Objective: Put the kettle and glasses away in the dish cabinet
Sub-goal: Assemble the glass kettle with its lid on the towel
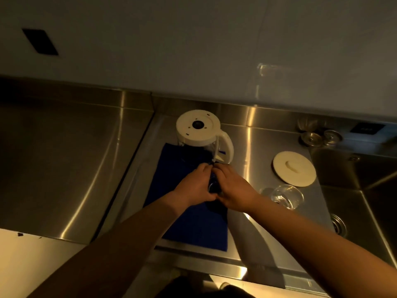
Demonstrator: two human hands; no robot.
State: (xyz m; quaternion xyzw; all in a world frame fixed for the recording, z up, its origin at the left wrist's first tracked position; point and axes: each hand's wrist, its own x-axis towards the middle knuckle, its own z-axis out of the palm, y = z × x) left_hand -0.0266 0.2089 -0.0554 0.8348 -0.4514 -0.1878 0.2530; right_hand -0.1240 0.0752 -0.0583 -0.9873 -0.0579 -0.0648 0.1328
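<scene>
Glass (213, 187) sits clasped between left hand (196, 186) and right hand (233, 188), just before the upturned kettle (198, 131).

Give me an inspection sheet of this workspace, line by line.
Surface: steel counter with a blue cloth on it.
Job's things: kettle upside down on the cloth; lid on the counter; one glass beside the cloth, another glass between the hands.
Clutter: small metal pieces behind the sink.
Grippers: left hand and right hand hold the glass.
Cables: nothing seen.
Surroundings: pale wall.
</scene>
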